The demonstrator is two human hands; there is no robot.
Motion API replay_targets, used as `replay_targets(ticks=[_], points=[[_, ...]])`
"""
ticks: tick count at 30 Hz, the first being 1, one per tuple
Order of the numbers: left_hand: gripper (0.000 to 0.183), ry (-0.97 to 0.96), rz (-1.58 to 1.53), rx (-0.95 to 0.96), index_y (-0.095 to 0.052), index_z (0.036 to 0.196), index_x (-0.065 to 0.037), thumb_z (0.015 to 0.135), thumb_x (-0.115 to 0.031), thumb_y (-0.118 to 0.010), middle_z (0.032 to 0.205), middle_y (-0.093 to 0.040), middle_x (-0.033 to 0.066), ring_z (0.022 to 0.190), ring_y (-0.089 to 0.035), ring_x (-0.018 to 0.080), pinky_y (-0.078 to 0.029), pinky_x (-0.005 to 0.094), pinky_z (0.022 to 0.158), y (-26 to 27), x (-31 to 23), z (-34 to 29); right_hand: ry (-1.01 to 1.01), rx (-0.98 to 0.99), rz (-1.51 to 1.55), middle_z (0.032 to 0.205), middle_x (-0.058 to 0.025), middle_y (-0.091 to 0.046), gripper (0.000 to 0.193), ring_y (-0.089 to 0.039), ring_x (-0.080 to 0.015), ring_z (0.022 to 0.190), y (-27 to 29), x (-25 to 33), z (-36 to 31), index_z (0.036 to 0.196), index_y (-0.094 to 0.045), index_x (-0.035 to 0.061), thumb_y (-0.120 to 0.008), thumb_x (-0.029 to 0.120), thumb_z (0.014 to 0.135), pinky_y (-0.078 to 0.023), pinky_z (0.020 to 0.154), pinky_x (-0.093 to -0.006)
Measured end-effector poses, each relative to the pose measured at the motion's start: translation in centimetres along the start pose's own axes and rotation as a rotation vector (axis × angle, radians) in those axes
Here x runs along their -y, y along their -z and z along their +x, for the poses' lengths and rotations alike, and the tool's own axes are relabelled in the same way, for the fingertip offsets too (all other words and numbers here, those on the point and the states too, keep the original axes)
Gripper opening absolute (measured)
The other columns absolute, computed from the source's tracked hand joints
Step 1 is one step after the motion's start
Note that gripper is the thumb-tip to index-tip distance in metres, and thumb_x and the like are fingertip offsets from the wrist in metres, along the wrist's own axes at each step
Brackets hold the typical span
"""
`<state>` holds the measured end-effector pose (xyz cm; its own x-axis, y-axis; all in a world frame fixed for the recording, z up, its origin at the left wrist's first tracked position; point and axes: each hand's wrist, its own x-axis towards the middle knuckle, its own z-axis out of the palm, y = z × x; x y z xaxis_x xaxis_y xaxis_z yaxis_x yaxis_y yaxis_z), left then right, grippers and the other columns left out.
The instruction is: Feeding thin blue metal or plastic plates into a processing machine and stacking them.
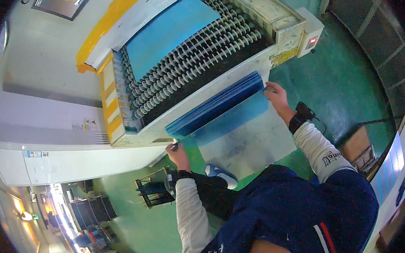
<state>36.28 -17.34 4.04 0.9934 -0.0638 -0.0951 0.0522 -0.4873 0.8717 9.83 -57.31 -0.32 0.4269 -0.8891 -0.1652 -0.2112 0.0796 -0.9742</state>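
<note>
A big machine (188,59) with rows of little rollers has one blue sheet (169,30) lying on top of it. At the machine's front edge there is a stack of blue sheets (218,104) leaning down (too many and too thin to count). The top sheet (239,131) hangs out over the green floor (342,75); it is blue near the stack and pale grey lower down.

The left hand (178,154) is closed, pinching the low left corner of the sheet. The right hand (276,95) holds the upper right corner with its fingers curled on the edge. Both wrists wear one dark band each.

Down by the left arm stands one black wire rack (153,191) with dark sheets in it. One blue and white shoe (220,173) shows under the sheet.
</note>
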Motion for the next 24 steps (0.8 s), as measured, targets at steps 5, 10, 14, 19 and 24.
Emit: replay_targets(ticks=[5,10,14,19,24], points=[[0.039,-0.058,0.099,-0.054,-0.053,0.108,0.000,0.079,-0.009,-0.078,0.100,-0.061,0.0122,0.089,-0.059,0.0206,-0.049,0.0363,0.080,0.4,0.0,0.4,-0.030,0.020,-0.107,0.099,-0.0092,-0.072,0.031,-0.067,-0.0217,0.093,0.7,-0.2,-0.2,0.104,-0.071,0.0059,-0.074,0.023,0.079,-0.052,0.083,-0.0351],[0.040,-0.037,0.054,-0.147,-0.056,0.104,0.002,0.078,-0.014,-0.081,0.097,-0.063,0.0126,0.088,-0.060,0.0217,-0.049,0.0368,0.081,-0.4,-0.8,-0.7,0.034,-0.066,-0.257,0.083,-0.0048,-0.068,0.024,-0.062,-0.0131,0.078,-0.1,1.1,-0.5,0.100,-0.071,0.0030,-0.075,0.018,0.082,-0.050,0.073,-0.0282],[0.036,-0.108,0.074,-0.221,-0.058,0.098,0.002,0.077,-0.015,-0.082,0.096,-0.063,0.0121,0.086,-0.060,0.0211,-0.049,0.0374,0.080,0.9,1.0,-0.7,0.059,-0.026,-0.203,0.080,-0.0050,-0.067,0.025,-0.062,-0.0148,0.074,-0.5,1.3,-0.2,0.098,-0.070,0.0028,-0.075,0.020,0.082,-0.049,0.069,-0.0297],[0.038,-0.071,0.118,-0.195,-0.059,0.100,0.002,0.078,-0.017,-0.082,0.098,-0.063,0.0120,0.087,-0.059,0.0209,-0.049,0.0371,0.079,1.2,0.3,-3.4,0.004,0.071,-0.277,0.086,-0.0090,-0.069,0.023,-0.066,-0.0215,0.083,0.7,2.6,0.6,0.095,-0.070,0.0050,-0.075,0.022,0.080,-0.050,0.076,-0.0342],[0.038,-0.040,0.027,-0.198,-0.057,0.102,0.001,0.079,-0.016,-0.081,0.101,-0.061,0.0120,0.089,-0.058,0.0214,-0.048,0.0365,0.080,2.2,0.7,-6.4,0.570,0.054,-0.589,0.090,-0.0116,-0.066,0.028,-0.061,-0.0319,0.096,0.5,5.6,-0.8,0.092,-0.068,0.0065,-0.080,0.026,0.076,-0.048,0.084,-0.0419]])
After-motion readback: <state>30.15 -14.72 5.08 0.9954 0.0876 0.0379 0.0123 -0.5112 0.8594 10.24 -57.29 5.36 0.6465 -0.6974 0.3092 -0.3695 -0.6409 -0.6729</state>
